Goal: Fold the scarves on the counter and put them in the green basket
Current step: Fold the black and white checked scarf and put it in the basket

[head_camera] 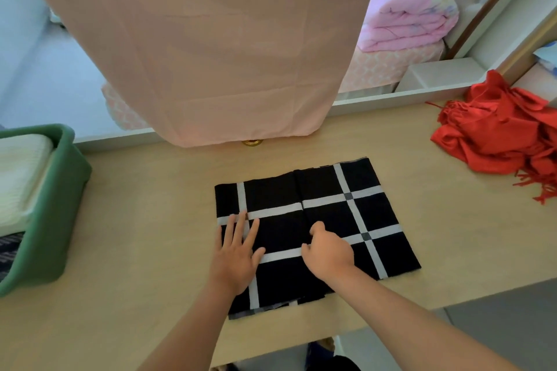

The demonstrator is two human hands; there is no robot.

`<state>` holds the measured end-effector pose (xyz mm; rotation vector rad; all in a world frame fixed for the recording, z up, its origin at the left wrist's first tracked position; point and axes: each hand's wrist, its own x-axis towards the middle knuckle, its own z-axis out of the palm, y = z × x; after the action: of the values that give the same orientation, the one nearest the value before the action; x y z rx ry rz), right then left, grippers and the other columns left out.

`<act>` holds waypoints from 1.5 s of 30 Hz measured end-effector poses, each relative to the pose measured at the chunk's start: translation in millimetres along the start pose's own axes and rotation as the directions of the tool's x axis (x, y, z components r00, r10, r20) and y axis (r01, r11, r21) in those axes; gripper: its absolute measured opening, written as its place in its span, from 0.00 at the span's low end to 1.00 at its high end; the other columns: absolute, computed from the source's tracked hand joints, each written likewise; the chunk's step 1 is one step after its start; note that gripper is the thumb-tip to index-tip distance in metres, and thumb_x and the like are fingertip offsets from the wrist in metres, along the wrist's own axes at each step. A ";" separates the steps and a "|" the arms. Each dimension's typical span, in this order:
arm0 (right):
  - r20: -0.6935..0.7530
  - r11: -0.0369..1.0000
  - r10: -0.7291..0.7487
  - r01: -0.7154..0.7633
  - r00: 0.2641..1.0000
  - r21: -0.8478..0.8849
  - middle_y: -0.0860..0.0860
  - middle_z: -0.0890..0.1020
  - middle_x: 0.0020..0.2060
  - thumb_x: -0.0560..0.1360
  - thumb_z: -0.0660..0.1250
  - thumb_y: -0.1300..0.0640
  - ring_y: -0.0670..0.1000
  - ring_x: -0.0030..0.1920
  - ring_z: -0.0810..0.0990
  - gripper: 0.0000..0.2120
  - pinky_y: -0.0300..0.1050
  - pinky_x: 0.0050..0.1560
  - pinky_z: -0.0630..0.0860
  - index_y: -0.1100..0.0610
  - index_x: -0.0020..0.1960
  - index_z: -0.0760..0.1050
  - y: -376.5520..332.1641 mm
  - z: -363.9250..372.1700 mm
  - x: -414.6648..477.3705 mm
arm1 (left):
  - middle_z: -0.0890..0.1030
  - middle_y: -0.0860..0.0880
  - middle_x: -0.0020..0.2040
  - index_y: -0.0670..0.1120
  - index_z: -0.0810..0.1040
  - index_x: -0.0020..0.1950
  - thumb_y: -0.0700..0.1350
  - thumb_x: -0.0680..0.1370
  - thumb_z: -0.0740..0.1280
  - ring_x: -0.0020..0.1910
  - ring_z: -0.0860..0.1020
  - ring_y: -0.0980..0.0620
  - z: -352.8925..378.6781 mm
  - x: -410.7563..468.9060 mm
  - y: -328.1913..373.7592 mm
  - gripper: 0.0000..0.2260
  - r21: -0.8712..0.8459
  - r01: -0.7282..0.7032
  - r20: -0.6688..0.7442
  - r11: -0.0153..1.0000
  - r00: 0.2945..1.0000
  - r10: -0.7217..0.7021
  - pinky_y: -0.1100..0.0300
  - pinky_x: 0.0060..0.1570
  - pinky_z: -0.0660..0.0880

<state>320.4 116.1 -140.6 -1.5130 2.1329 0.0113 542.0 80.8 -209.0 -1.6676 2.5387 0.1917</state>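
Black scarf [331, 220] — long axis crosswise; left hand [235, 259] flat, right hand [328, 253] pinching fold

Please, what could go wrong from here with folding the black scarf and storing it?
1. The right hand pinches the middle fold of the black scarf while the left hand presses only its left part. The layers already look uneven at the near edge and could slip.
2. The green basket already holds a folded cream cloth, so space may be tight.
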 end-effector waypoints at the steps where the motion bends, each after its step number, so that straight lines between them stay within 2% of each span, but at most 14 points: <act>1: -0.046 0.998 -0.042 0.039 0.998 -0.056 0.48 0.80 0.43 0.79 0.62 0.48 0.48 0.38 0.79 0.17 0.43 0.33 0.75 0.53 0.65 0.65 -2.1 -1.2 6.1 | 0.55 0.43 0.80 0.49 0.59 0.79 0.62 0.81 0.45 0.78 0.55 0.41 0.1 -0.2 -0.9 0.30 0.001 0.010 -0.006 1.000 1.000 -0.010 0.41 0.73 0.54; 5: -0.184 0.874 -0.421 0.344 0.888 -0.342 0.54 0.71 0.65 0.78 0.62 0.50 0.55 0.63 0.72 0.26 0.49 0.61 0.73 0.54 0.75 0.63 -9.7 -9.8 41.2 | 0.54 0.42 0.80 0.48 0.55 0.80 0.63 0.81 0.46 0.79 0.51 0.42 6.1 -2.8 -4.5 0.31 0.005 0.044 -0.028 0.999 0.999 -0.044 0.42 0.74 0.53; 8: 0.048 0.794 -0.502 0.482 0.864 -0.370 0.56 0.49 0.80 0.82 0.57 0.45 0.58 0.80 0.49 0.33 0.58 0.78 0.53 0.53 0.81 0.48 -8.2 -11.8 68.3 | 0.50 0.42 0.80 0.48 0.52 0.81 0.63 0.82 0.46 0.80 0.47 0.43 10.4 -9.2 -3.3 0.31 -0.026 0.075 -0.043 0.997 0.996 -0.076 0.43 0.76 0.53; 11: 0.241 0.769 -0.435 0.497 0.868 -0.401 0.53 0.37 0.80 0.83 0.49 0.39 0.54 0.79 0.36 0.35 0.59 0.78 0.42 0.51 0.80 0.36 3.3 -8.3 91.4 | 0.46 0.43 0.81 0.49 0.48 0.81 0.64 0.82 0.44 0.80 0.43 0.45 10.8 -13.9 -1.1 0.32 -0.049 0.122 -0.044 0.991 0.991 -0.124 0.45 0.76 0.50; 15: 0.133 0.721 -0.511 0.507 0.849 -0.473 0.55 0.39 0.79 0.83 0.47 0.40 0.55 0.79 0.37 0.33 0.58 0.79 0.41 0.54 0.81 0.39 12.2 3.7 82.9 | 0.45 0.44 0.81 0.48 0.47 0.80 0.63 0.82 0.45 0.80 0.44 0.45 9.3 -20.2 -3.3 0.31 -0.043 0.162 -0.025 0.986 0.986 -0.163 0.45 0.75 0.50; 19: -0.042 0.745 -0.601 0.540 0.798 -0.390 0.57 0.46 0.80 0.82 0.50 0.44 0.57 0.80 0.42 0.31 0.58 0.79 0.49 0.56 0.81 0.48 14.7 31.0 42.9 | 0.70 0.42 0.72 0.43 0.67 0.74 0.53 0.81 0.61 0.69 0.70 0.40 -5.6 -26.8 -1.4 0.25 -0.102 0.333 -0.099 0.937 0.934 -0.343 0.46 0.62 0.72; 23: 0.019 0.765 -0.571 0.540 0.821 -0.350 0.55 0.43 0.80 0.82 0.43 0.45 0.55 0.80 0.39 0.29 0.58 0.79 0.50 0.54 0.81 0.46 13.7 55.4 12.6 | 0.79 0.46 0.50 0.45 0.78 0.58 0.57 0.76 0.68 0.50 0.75 0.46 -26.8 -28.9 1.9 0.19 -0.167 0.565 -0.051 0.808 0.814 -0.579 0.53 0.48 0.71; 26: 0.050 0.809 -0.510 0.498 0.859 -0.311 0.55 0.40 0.79 0.81 0.40 0.44 0.55 0.79 0.37 0.30 0.58 0.79 0.48 0.53 0.81 0.40 6.9 60.5 1.7 | 0.77 0.50 0.52 0.49 0.77 0.55 0.55 0.79 0.63 0.52 0.73 0.49 -34.9 -25.9 -2.9 0.12 -0.187 0.585 0.040 0.789 0.807 -0.589 0.56 0.51 0.67; 29: 0.123 0.806 -0.499 0.511 0.858 -0.298 0.54 0.35 0.78 0.82 0.46 0.43 0.54 0.78 0.33 0.32 0.56 0.79 0.43 0.51 0.80 0.36 -8.4 58.8 -4.6 | 0.77 0.51 0.48 0.48 0.74 0.49 0.50 0.80 0.62 0.49 0.75 0.49 -42.0 -27.7 -16.7 0.07 -0.309 0.587 0.032 0.748 0.793 -0.609 0.55 0.49 0.68; 33: 0.201 0.782 -0.524 0.561 0.828 -0.270 0.53 0.35 0.79 0.82 0.53 0.43 0.53 0.78 0.33 0.34 0.55 0.79 0.41 0.49 0.81 0.39 -46.8 56.9 -16.1 | 0.77 0.50 0.39 0.47 0.69 0.46 0.46 0.82 0.60 0.37 0.76 0.49 -53.4 -46.8 -45.6 0.06 -0.608 0.580 0.095 0.542 0.731 -0.676 0.52 0.39 0.74; 36: 0.140 0.821 -0.480 0.500 0.866 -0.276 0.55 0.36 0.79 0.82 0.55 0.47 0.55 0.79 0.34 0.34 0.55 0.79 0.42 0.52 0.81 0.41 -74.7 66.9 -28.5 | 0.79 0.50 0.45 0.46 0.70 0.54 0.46 0.82 0.61 0.39 0.77 0.53 -64.2 -58.4 -68.4 0.04 -0.732 0.545 0.206 0.410 0.750 -0.628 0.56 0.35 0.73; 41: 0.185 0.876 -0.340 0.382 0.922 -0.294 0.57 0.38 0.79 0.82 0.56 0.50 0.57 0.79 0.36 0.34 0.58 0.78 0.39 0.53 0.81 0.40 -94.6 70.7 -39.2 | 0.81 0.52 0.52 0.50 0.71 0.65 0.44 0.77 0.70 0.47 0.81 0.54 -81.1 -55.3 -92.3 0.18 -0.832 0.536 0.460 0.142 0.810 -0.365 0.61 0.39 0.77; 43: 0.168 0.890 -0.351 0.384 0.921 -0.247 0.56 0.43 0.80 0.80 0.59 0.52 0.56 0.80 0.39 0.34 0.59 0.78 0.39 0.52 0.81 0.47 -97.5 59.8 -38.5 | 0.82 0.52 0.52 0.52 0.72 0.66 0.42 0.78 0.68 0.47 0.82 0.53 -95.0 -52.7 -89.7 0.18 -0.862 0.493 0.458 0.119 0.857 -0.235 0.61 0.38 0.77; 45: 0.088 0.926 -0.360 0.367 0.929 -0.093 0.53 0.56 0.79 0.80 0.61 0.53 0.55 0.79 0.52 0.29 0.55 0.78 0.50 0.50 0.79 0.58 -99.2 43.8 -39.7 | 0.84 0.49 0.50 0.55 0.71 0.67 0.41 0.77 0.67 0.43 0.83 0.52 -109.5 -45.8 -81.0 0.19 -0.887 0.438 0.422 0.145 0.897 -0.128 0.61 0.36 0.77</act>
<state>435.2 126.6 -133.9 -1.9238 1.7932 0.0481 633.1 73.1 -98.1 -2.1171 1.6981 2.2501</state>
